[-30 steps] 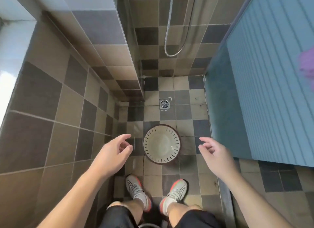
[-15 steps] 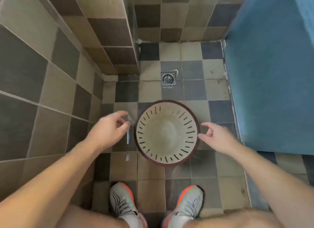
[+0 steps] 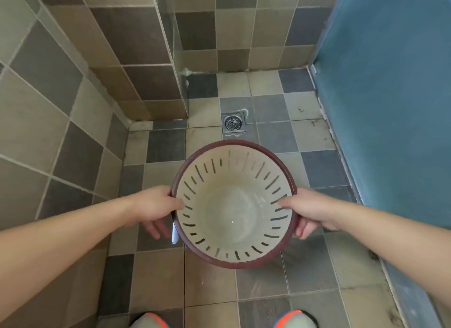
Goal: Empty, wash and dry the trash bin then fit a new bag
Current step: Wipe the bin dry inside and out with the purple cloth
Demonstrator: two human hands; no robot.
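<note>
A round beige trash bin (image 3: 234,230) with a dark red rim and slotted walls stands upright on the tiled floor, seen from above. Its inside holds nothing. My left hand (image 3: 153,209) grips the rim on the left, thumb inside and fingers down the outer wall. My right hand (image 3: 310,211) grips the rim on the right the same way. No bag is in view.
A square metal floor drain (image 3: 233,122) lies just beyond the bin. Tiled walls close the left and back. A blue panel (image 3: 390,107) stands along the right. My two shoes (image 3: 295,320) show at the bottom edge.
I have bent down toward the bin. Both hands, open beside it before, have closed on its rim at left and right.
</note>
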